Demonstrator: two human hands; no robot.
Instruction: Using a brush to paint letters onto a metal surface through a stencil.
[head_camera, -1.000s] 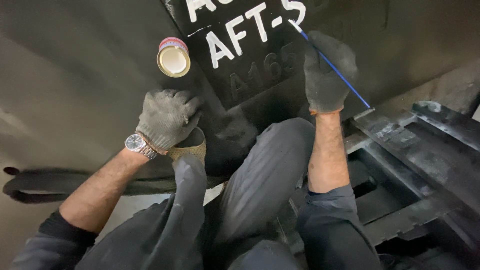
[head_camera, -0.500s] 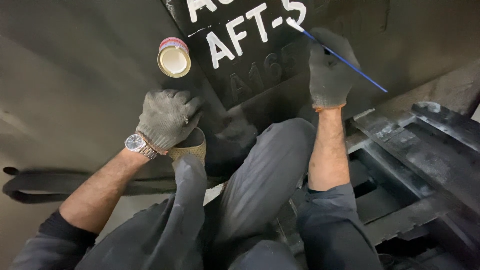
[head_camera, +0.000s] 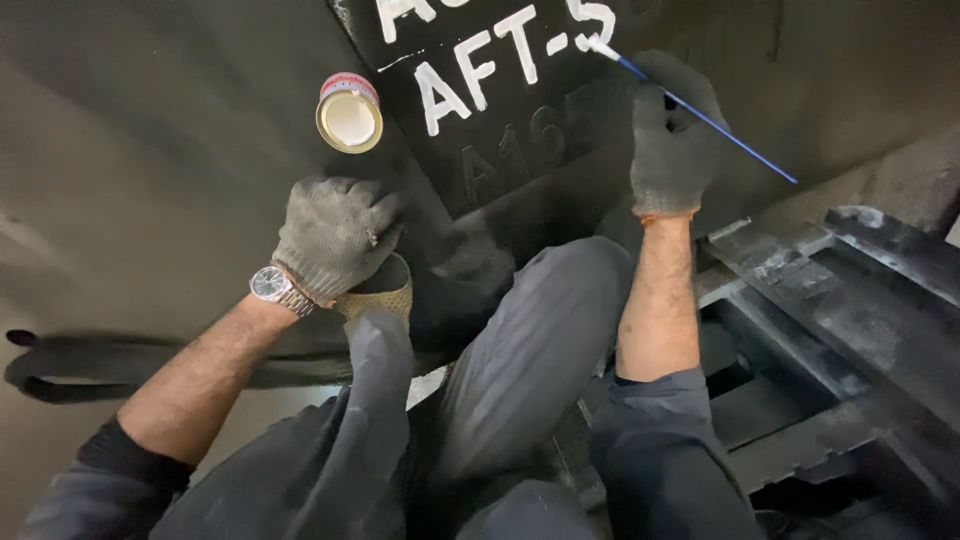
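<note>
The right hand, in a dark knit glove, is closed around a thin blue-handled paintbrush. The brush's long axis runs on a slant: the handle end sticks out low and to the right, past the hand, while the white-loaded tip points up and to the left, touching the last of the white painted characters on the dark steel plate. So the work lies just up-left of the right hand, and this hand is plainly the nearer of the 2.

The left hand, also gloved (a wristwatch shows at the cuff), is clenched into a fist and pressed against the plate's lower part, beside the person's raised knee. I cannot tell whether it holds anything; a tan, mesh-like edge peeks out beneath it, too hidden to name.

Above that fist, well apart from the brush, 1 small round paint tin sits open on the grey steel near the left edge of the black painted panel. It has a red and white rim, and white paint fills it. Dark steel framing lies at the right.
</note>
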